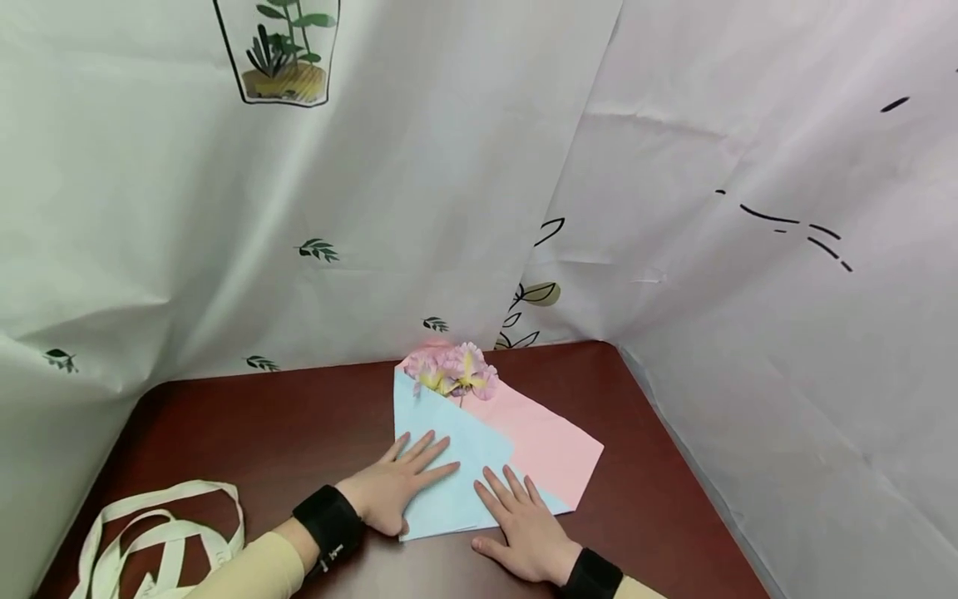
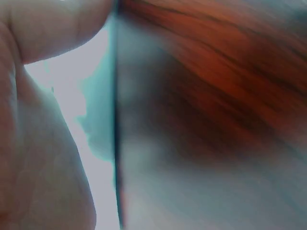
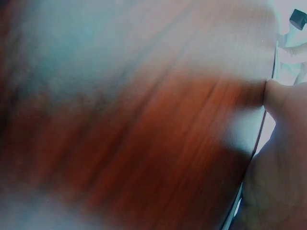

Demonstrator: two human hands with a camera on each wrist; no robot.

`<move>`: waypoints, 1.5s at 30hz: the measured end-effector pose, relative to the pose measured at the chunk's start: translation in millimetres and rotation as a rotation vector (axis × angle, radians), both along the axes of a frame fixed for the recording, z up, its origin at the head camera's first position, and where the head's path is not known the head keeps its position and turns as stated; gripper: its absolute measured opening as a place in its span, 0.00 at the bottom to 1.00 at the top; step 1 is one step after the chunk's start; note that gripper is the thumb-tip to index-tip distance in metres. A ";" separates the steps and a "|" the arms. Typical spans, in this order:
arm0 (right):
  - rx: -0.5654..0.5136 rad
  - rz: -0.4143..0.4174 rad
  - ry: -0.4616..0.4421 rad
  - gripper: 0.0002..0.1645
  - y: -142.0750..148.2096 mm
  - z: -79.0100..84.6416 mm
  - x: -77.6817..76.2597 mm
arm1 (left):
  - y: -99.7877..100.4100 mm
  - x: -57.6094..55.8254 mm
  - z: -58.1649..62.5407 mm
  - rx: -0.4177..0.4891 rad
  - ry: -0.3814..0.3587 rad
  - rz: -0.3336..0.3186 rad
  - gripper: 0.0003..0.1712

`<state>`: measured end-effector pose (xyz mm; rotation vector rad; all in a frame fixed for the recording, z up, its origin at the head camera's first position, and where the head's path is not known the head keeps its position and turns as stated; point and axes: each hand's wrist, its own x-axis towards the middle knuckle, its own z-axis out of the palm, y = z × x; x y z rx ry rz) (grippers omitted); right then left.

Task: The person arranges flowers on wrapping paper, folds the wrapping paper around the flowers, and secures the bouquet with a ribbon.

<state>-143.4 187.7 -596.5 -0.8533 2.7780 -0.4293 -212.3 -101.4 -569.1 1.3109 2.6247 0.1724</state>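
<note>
Your left hand [image 1: 395,489] and right hand [image 1: 527,532] rest released, fingers spread, on folded pale-blue and pink paper [image 1: 486,438]; ruffled pink-purple flowers [image 1: 456,371] show at its far left.

On your worktop [image 1: 314,433], the paper [image 1: 479,445] lies under your left hand [image 1: 397,488], your right hand [image 1: 525,532] across its near edge; flowers [image 1: 452,372] sit at its far end (toward the hanging cloth [image 1: 419,166] behind), a strap [image 1: 173,559] well left.
</note>
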 end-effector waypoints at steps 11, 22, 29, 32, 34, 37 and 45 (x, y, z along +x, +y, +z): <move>-0.014 0.016 -0.040 0.46 3.7 -15.1 19.9 | 36.9 18.2 -20.4 0.056 -0.059 -0.120 0.47; -0.381 -0.216 -0.184 0.36 13.5 12.4 9.0 | 39.6 10.9 -22.6 0.065 -0.180 -0.085 0.42; -1.079 -0.900 -0.310 0.46 4.3 40.6 21.9 | 41.2 10.5 -20.4 0.059 -0.171 -0.048 0.43; -1.228 -1.051 -0.351 0.53 12.3 45.2 17.4 | 42.0 11.1 -16.9 0.052 -0.129 -0.047 0.43; -1.308 -1.114 -0.365 0.56 18.4 45.5 14.0 | 42.9 12.1 -14.8 0.051 -0.105 -0.046 0.43; -1.426 -1.151 -0.381 0.58 23.8 42.3 10.3 | 43.7 14.5 -13.5 0.052 -0.110 -0.039 0.42; -1.565 -1.100 -0.483 0.51 18.6 23.8 5.7 | 44.4 13.6 -16.1 0.042 -0.074 -0.031 0.43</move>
